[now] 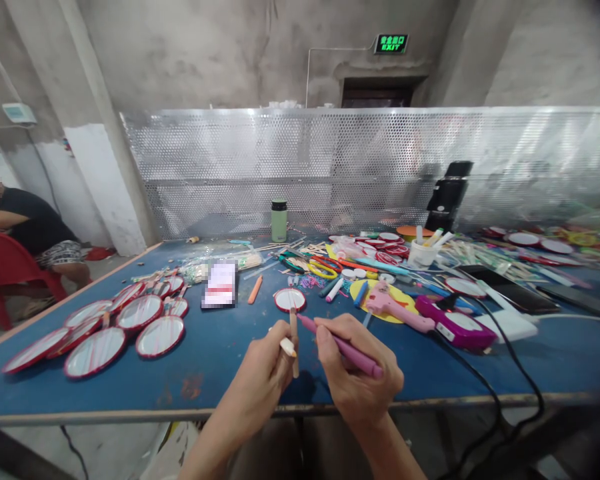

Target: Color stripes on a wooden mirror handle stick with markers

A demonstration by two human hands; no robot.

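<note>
Below the middle of the head view, my left hand (267,360) is closed around a flat wooden stick (294,333). A small round white disc with a red rim (290,300) appears at the stick's upper end; whether they are joined I cannot tell. Between the same fingers sticks out a short white piece with an orange tip (288,347), its kind unclear. My right hand (360,363) grips a pink-purple marker (355,353) like a pen. Its tip points left, touching or very near the wooden stick just under the disc.
Several red-rimmed discs (96,351) lie at left, by a phone (220,283) and an orange marker (255,289). Right are a pink glue gun (397,308), a purple device (455,323) with cables and a white cup of pens (422,255). A green bottle (279,223) stands behind. A person (30,223) sits far left.
</note>
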